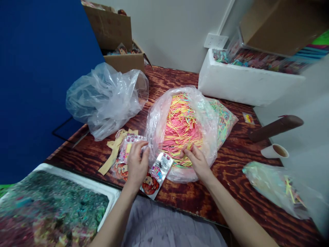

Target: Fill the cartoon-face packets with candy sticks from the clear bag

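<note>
A clear plastic bag [159, 113] full of thin pink, yellow and green sticks [180, 127] lies open in the middle of a dark wooden table [231, 164]. My right hand [196, 161] reaches into its mouth, fingers pinched on a few sticks. My left hand [136, 161] grips a small printed cartoon packet [128, 145] just left of the bag. More of these packets [156, 175] lie under and beside that hand, along with a beige paper strip [113, 154].
A crumpled empty plastic bag [105, 96] and an open cardboard box [115, 34] stand at back left. White foam boxes hold packets at back right [244, 85] and near left [77, 181]. A paper cup [276, 151], a brown tube [277, 127] and another bag of sticks [277, 188] sit right.
</note>
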`<control>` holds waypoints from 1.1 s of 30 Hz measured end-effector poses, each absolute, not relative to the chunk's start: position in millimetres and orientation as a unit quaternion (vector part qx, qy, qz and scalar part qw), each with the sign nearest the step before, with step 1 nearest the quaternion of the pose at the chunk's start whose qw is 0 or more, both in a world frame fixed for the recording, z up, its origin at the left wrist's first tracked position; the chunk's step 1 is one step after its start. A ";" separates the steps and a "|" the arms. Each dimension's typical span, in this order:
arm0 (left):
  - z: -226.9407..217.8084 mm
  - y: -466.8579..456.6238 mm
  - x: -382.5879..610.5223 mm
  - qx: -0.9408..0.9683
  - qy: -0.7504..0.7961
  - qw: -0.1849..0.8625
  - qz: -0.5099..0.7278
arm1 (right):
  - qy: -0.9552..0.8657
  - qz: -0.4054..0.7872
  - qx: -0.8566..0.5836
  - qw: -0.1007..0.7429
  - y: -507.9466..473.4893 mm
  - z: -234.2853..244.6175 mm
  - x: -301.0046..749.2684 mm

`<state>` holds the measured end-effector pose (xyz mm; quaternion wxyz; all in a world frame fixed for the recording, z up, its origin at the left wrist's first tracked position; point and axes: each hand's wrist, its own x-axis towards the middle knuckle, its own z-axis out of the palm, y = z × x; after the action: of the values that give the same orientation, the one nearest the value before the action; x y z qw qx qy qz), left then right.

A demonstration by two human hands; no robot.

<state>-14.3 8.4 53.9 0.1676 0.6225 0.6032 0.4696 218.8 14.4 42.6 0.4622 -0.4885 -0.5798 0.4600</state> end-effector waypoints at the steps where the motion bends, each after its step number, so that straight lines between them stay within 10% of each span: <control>1: 54.6 4.8 -3.6 0.631 0.589 0.195 0.466 | -0.569 0.474 -0.490 0.460 6.6 38.3 215.1; 33: 37.4 -25.1 65.3 0.779 0.408 0.266 0.395 | -0.534 0.524 -0.456 0.481 -29.1 -5.1 195.6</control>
<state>65.3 -25.1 37.4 0.2659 0.7791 0.4082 0.3945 195.6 -29.1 -5.1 0.4807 -0.4562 -0.5345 0.5245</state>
